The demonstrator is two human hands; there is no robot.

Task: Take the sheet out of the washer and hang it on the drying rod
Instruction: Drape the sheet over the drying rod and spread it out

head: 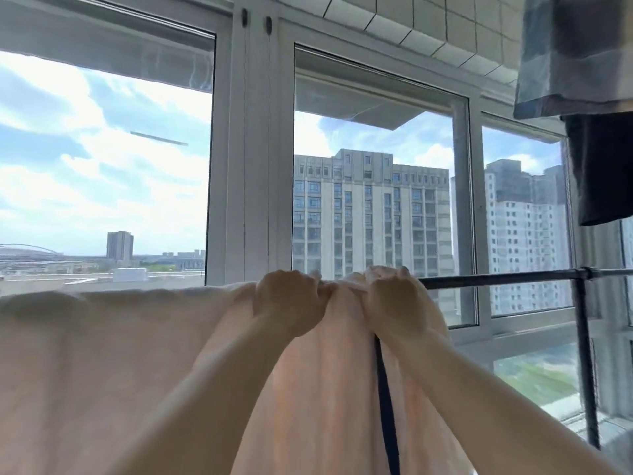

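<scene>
A pale pink sheet (102,365) hangs draped over the black drying rod (496,278), spread flat to the left and bunched in folds at the middle. My left hand (287,303) and my right hand (397,303) are side by side on top of the bunched part, both closed on the fabric where it crosses the rod. The rod shows bare only to the right of my right hand; the rest is hidden under the sheet. A dark strip shows in a gap between the folds below my right hand. The washer is out of view.
The rod joins a black upright post (585,365) at the right. Large white-framed windows (253,166) stand just behind the rod. A checked cloth (575,56) and a dark garment (603,166) hang at the upper right.
</scene>
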